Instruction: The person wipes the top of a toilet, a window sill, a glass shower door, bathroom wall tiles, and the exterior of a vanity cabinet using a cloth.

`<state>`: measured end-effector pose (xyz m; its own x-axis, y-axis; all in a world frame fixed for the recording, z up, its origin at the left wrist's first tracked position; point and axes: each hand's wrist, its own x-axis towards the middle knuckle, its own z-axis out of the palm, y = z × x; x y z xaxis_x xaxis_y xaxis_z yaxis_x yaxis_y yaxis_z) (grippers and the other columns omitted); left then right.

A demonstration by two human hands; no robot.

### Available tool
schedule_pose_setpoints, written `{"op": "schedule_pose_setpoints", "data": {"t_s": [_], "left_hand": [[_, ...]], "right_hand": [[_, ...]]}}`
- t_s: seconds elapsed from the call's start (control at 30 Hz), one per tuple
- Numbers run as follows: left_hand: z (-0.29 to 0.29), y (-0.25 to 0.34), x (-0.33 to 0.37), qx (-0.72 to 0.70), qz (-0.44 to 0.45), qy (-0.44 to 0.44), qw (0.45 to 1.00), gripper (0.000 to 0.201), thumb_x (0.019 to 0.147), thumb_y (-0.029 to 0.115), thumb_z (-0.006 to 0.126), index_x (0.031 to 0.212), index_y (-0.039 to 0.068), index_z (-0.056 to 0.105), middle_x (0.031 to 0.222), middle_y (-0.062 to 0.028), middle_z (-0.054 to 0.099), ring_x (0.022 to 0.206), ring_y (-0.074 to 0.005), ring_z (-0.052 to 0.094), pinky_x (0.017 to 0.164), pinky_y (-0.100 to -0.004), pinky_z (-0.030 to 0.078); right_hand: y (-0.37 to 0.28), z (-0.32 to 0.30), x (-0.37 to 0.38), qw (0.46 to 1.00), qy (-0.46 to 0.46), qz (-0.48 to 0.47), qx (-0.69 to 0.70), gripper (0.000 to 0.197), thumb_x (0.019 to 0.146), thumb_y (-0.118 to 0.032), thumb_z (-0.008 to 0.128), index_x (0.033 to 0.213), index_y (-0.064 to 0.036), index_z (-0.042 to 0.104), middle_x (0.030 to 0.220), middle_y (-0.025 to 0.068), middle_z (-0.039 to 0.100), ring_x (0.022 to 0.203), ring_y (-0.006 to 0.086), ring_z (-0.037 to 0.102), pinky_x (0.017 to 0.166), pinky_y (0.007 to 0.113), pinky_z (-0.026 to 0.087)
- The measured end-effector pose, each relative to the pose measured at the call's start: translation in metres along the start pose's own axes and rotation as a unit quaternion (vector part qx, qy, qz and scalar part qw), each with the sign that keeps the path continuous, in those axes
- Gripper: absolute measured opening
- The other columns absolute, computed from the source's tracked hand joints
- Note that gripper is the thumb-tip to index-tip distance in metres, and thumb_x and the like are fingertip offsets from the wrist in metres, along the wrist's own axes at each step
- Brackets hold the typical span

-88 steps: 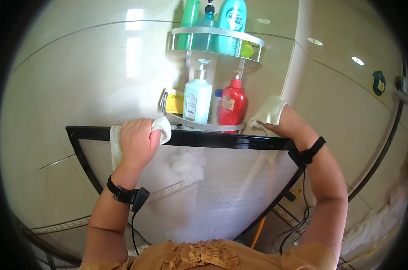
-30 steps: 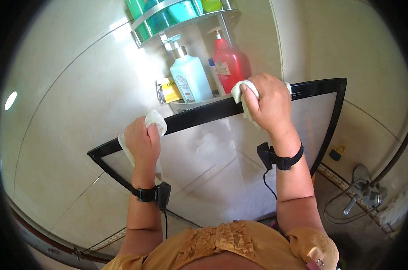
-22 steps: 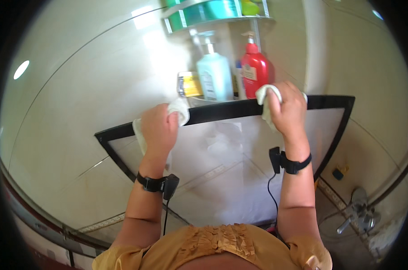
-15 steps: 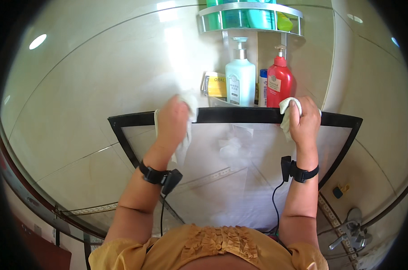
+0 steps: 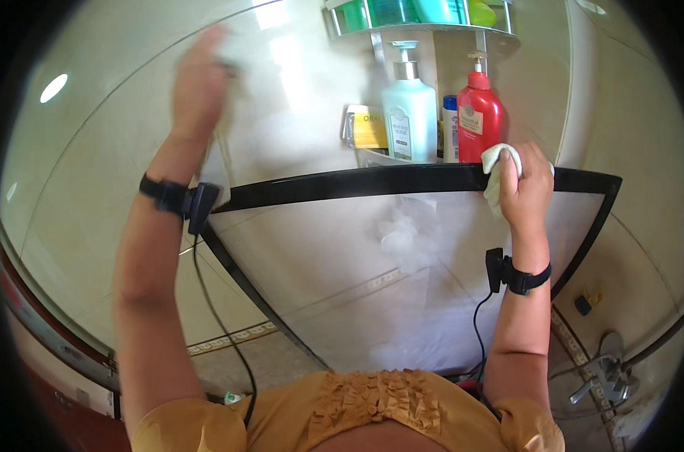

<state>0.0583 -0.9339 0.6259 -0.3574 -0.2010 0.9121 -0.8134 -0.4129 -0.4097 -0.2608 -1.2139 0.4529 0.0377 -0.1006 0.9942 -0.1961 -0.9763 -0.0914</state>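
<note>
My left hand (image 5: 198, 87) is raised against the tiled wall, left of the black-framed panel, its fingers smeared by motion. A pale strip of cloth (image 5: 218, 164) hangs beside its wrist, so the hand seems closed on it. My right hand (image 5: 530, 184) is wrapped round the panel's top edge near its right corner, with a whitish cloth (image 5: 495, 177) between fingers and rim. The panel (image 5: 342, 183) leans in front of me, with a black rim and a clear or reflective sheet that has a cloudy white patch in its middle.
Behind the panel stand a pale green pump bottle (image 5: 411, 120), a red pump bottle (image 5: 480, 113), a white blue-capped bottle (image 5: 450, 132) and a yellow box (image 5: 369, 128). A metal corner shelf (image 5: 425, 30) holds more bottles above. A metal tap (image 5: 605, 373) is at lower right.
My left hand has left the panel's top rim and swung up and left along the wall with its cloth. My right hand stays on the rim; the whole view has shifted slightly.
</note>
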Motion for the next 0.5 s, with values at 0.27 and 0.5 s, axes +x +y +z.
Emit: {"op": "schedule_pose_setpoints", "data": {"t_s": [0.27,0.5], "left_hand": [[0.039,-0.015,-0.016,0.032,0.303,-0.19,0.933,0.033,0.081,0.006,0.056,0.114,0.003,0.059,0.108,-0.0114,0.061,0.101,-0.0301,0.059,0.09,-0.0409,0.047],[0.029,-0.004,-0.019,0.054,0.26,-0.41,0.873,0.033,0.08,0.007,0.062,0.112,0.002,0.057,0.109,-0.012,0.058,0.103,-0.0306,0.055,0.093,-0.0408,0.045]], "right_hand": [[0.001,0.0,-0.004,1.0,-0.016,-0.004,0.014,0.012,0.086,-0.012,0.06,0.083,-0.0014,0.063,0.081,0.0156,0.06,0.075,0.0354,0.058,0.066,0.041,0.046],[0.004,0.001,-0.005,0.999,-0.021,-0.008,0.028,0.012,0.087,-0.012,0.059,0.083,-0.001,0.062,0.08,0.0151,0.059,0.073,0.0343,0.058,0.066,0.04,0.045]]}}
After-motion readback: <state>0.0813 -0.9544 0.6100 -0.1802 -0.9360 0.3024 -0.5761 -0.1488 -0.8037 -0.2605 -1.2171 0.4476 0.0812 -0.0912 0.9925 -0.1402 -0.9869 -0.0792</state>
